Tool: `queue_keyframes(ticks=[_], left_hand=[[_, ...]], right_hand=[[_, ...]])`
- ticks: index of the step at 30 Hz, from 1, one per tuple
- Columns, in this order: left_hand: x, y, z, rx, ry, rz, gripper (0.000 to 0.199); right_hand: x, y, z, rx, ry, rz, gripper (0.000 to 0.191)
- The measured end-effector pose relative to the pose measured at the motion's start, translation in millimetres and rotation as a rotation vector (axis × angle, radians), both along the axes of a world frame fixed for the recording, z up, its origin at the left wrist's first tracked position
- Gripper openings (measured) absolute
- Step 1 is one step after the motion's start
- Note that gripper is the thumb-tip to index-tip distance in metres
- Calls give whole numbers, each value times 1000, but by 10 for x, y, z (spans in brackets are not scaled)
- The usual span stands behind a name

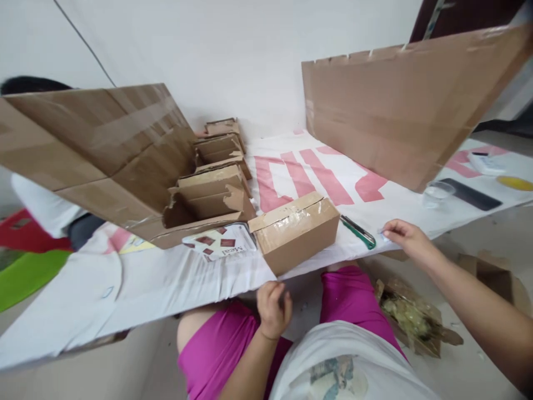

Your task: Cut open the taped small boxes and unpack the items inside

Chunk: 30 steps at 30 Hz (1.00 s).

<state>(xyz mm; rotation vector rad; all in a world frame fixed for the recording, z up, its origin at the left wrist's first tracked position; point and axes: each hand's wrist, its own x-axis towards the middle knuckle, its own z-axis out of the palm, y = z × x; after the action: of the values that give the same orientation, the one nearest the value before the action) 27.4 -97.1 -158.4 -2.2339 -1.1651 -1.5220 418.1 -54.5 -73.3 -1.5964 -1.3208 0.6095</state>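
A taped cardboard box [300,233] lies closed at the front edge of the table, with shiny clear tape across its top. My left hand [272,311] is just below that edge, over my lap, apart from the box. Its fingers are curled in, and whatever they may hold is hidden. To the right, my right hand [406,238] pinches a small pale bluish bit at the table edge, too small to name. Between the box and this hand lies a green utility knife [358,232]. A printed card reading "Meal" [222,242] lies left of the box.
Open small boxes [206,197] stand in a row behind a tall cardboard sheet [125,139]. Another large cardboard panel [395,111] stands at right, near a clear cup [438,193] and a black phone-like slab [470,193]. A person's white sleeve [44,203] shows at left.
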Motion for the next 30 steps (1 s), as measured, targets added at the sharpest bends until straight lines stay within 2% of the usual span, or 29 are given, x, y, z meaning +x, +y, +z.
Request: queue_keyframes(ticks=[3,5,7,10,13,20,24,27,30], left_hand=[[142,-125,-70,-230,-31,-259,32],[220,-162,-135,-425,-116,-364,30],[256,-162,-194,-625,-275,-448,32],[236,-129,-261,-933,-625,-598,38],[199,-91,-306,-1101,-818,-685,44],[216,-35,-308,-1232,-907,-677,47],[215,-43,-248,-1257,-956,-658,51],[209,-82,-167,-1264,-961,-659,54],[84,-83,-4,-1201,-968,-658,51]], right_hand=[[-813,-234,-73,-58,74,360,14],[-1287,-386,-164,-76,73,513,6],[-1638,-480,-291,-67,63,581,4],[-1928,-504,-499,-34,45,578,4],[-2033,-469,-651,-37,36,560,5],[-2102,-469,-787,-100,86,537,10],[-2114,-461,-846,-113,111,616,11],[-2123,-447,-825,-74,70,677,12],[-2064,-407,-677,21,-40,699,12]])
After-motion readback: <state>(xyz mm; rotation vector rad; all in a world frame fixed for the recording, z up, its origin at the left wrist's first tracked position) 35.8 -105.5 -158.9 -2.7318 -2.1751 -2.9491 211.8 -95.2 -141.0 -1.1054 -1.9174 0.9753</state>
